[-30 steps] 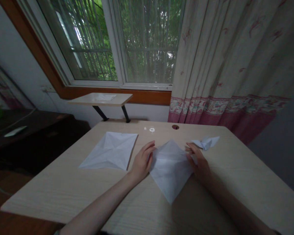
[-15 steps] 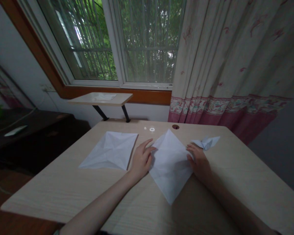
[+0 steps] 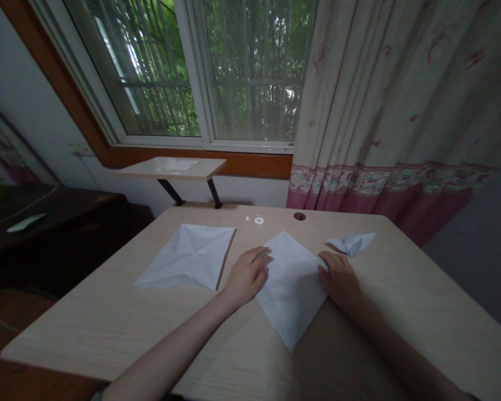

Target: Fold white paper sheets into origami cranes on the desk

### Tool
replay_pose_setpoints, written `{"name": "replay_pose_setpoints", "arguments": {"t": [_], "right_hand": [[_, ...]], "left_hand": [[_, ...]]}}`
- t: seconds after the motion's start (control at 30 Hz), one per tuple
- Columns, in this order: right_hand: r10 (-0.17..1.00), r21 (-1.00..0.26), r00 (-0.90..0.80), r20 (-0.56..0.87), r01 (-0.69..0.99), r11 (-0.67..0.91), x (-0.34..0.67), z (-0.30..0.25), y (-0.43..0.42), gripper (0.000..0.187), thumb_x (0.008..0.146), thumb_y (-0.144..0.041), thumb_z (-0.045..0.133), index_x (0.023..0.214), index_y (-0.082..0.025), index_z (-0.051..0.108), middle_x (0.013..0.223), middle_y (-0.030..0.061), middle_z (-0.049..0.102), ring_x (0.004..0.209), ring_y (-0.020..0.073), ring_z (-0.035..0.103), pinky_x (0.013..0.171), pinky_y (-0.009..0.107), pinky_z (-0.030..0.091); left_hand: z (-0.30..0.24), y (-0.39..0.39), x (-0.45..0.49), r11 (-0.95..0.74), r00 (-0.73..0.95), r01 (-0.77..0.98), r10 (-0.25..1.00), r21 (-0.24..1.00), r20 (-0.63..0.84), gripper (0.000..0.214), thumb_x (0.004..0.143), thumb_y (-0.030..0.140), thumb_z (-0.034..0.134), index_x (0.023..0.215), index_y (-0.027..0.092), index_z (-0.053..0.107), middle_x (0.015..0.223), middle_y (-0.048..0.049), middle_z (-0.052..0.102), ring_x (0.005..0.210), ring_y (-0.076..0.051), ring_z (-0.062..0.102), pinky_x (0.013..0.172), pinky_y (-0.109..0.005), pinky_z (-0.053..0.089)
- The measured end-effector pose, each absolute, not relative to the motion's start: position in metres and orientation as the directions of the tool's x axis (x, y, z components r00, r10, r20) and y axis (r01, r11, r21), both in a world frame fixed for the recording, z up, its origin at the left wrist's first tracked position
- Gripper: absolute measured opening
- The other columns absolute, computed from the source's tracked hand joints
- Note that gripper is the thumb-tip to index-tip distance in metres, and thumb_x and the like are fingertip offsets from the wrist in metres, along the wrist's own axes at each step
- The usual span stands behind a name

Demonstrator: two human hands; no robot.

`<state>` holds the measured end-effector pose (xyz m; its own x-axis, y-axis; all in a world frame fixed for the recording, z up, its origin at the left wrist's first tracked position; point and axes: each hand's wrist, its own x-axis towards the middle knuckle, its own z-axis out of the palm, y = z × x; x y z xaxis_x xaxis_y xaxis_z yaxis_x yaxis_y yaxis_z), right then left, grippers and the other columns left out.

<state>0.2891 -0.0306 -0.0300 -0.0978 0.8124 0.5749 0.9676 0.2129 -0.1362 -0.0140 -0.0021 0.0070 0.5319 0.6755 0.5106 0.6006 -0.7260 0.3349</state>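
Note:
A white diamond-shaped sheet of paper (image 3: 291, 289) lies flat on the light wooden table (image 3: 108, 323) in front of me. My left hand (image 3: 247, 274) rests on its left corner with the fingers laid flat. My right hand (image 3: 339, 277) presses on its right corner, fingers also flat. Neither hand grips the sheet. A second creased white sheet (image 3: 187, 256) lies to the left of my left hand. A small folded paper figure (image 3: 352, 243) sits just beyond my right hand.
A small raised shelf (image 3: 173, 168) on black brackets stands at the table's far edge under the window. A cable hole (image 3: 299, 216) is in the tabletop. A patterned curtain (image 3: 392, 111) hangs at the right. A dark cabinet (image 3: 45, 223) stands at the left.
The sheet's far flap, raised half a second ago, now lies flat on the table. Both hands have settled flat on the sheet's side corners.

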Motion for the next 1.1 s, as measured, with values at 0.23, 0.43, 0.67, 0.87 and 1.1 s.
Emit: {"name": "replay_pose_setpoints", "arguments": {"t": [0.23, 0.43, 0.67, 0.87, 1.1], "right_hand": [[0.855, 0.039, -0.011, 0.519, 0.999, -0.010, 0.283, -0.019, -0.038, 0.025, 0.095, -0.033, 0.054, 0.106, -0.016, 0.069, 0.105, 0.0126, 0.070, 0.096, 0.0303, 0.060, 0.078, 0.040, 0.045], [0.859, 0.151, 0.026, 0.512, 0.981, -0.120, 0.283, -0.015, -0.042, 0.036, 0.098, -0.047, 0.051, 0.083, -0.017, 0.064, 0.084, 0.0123, 0.066, 0.083, 0.0289, 0.061, 0.069, 0.038, 0.041], [0.786, 0.065, -0.022, 0.618, 0.998, -0.023, 0.289, -0.018, -0.038, 0.041, 0.099, -0.049, 0.043, 0.074, -0.022, 0.061, 0.078, 0.0110, 0.065, 0.078, 0.0268, 0.062, 0.066, 0.036, 0.044], [0.800, -0.485, 0.240, 0.550, 0.872, 0.072, 0.285, -0.013, -0.037, 0.036, 0.094, -0.057, 0.042, 0.087, -0.026, 0.059, 0.076, 0.0043, 0.069, 0.063, 0.0238, 0.066, 0.059, 0.034, 0.050], [0.873, -0.744, 0.244, 0.422, 0.643, 0.180, 0.277, -0.005, -0.045, 0.042, 0.088, -0.062, 0.053, 0.103, -0.023, 0.062, 0.086, 0.0059, 0.075, 0.062, 0.0231, 0.068, 0.055, 0.033, 0.053]], "left_hand": [[0.013, -0.007, -0.012, -0.772, 0.709, 0.560, 0.634, 0.299, 0.309, 0.045, 0.097, 0.043, 0.058, 0.138, 0.025, 0.055, 0.149, -0.0082, 0.052, 0.142, -0.027, 0.044, 0.120, -0.052, 0.032], [0.012, -0.009, -0.012, -0.780, 0.765, 0.565, 0.617, 0.268, 0.183, 0.061, 0.091, 0.061, 0.059, 0.144, 0.034, 0.050, 0.157, -0.0055, 0.042, 0.148, -0.037, 0.031, 0.118, -0.063, 0.026], [0.006, -0.009, -0.012, -0.790, 0.758, 0.555, 0.610, 0.261, 0.231, 0.063, 0.088, 0.061, 0.064, 0.144, 0.036, 0.051, 0.155, -0.0057, 0.044, 0.146, -0.037, 0.034, 0.117, -0.063, 0.027], [0.005, -0.009, -0.012, -0.781, 0.750, 0.570, 0.622, 0.256, 0.227, 0.063, 0.087, 0.062, 0.064, 0.143, 0.037, 0.052, 0.155, -0.0050, 0.045, 0.146, -0.037, 0.035, 0.117, -0.062, 0.027], [0.008, -0.010, -0.011, -0.773, 0.753, 0.584, 0.630, 0.248, 0.190, 0.060, 0.089, 0.059, 0.063, 0.144, 0.037, 0.051, 0.156, -0.0047, 0.043, 0.147, -0.037, 0.034, 0.117, -0.063, 0.027]]}}
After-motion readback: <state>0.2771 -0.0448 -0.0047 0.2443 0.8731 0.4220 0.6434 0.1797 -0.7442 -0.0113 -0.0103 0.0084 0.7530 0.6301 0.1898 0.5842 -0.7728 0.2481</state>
